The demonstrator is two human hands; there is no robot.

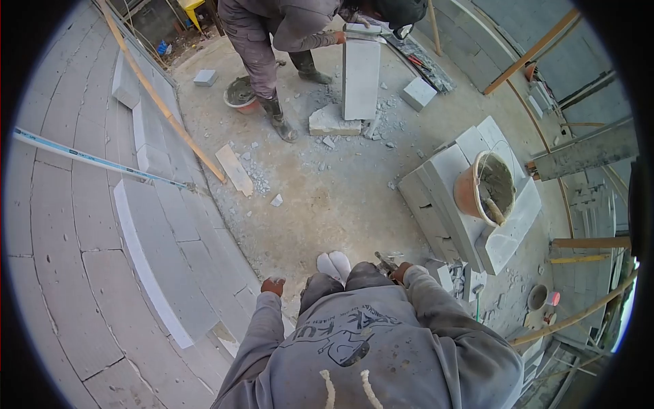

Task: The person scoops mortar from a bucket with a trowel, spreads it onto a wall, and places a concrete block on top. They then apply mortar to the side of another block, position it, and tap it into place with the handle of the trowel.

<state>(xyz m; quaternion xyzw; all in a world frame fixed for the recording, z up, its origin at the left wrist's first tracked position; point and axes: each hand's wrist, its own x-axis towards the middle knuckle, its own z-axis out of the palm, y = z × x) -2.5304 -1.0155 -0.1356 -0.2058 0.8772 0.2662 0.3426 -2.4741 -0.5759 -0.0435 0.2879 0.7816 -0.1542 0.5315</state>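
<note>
Low in the view, my left hand [273, 286] is closed beside the block wall [191, 273]; whatever it may hold is too small to make out. My right hand [400, 273] is wrapped round a small metal tool [387, 262] by my right knee. Between my knees show two white shoe tips [334, 264]. To the right of my right hand, a stack of pale blocks [436, 198] bears an orange bucket [467, 193] with grey mortar and a tool handle in it.
A co-worker [300, 27] bends over an upright block [361, 82] at the top. Rubble lies around it. A mortar bucket [241, 95] stands by their boots. A wooden pole [160, 95] leans along the left wall, and a board [234, 170] lies on the floor.
</note>
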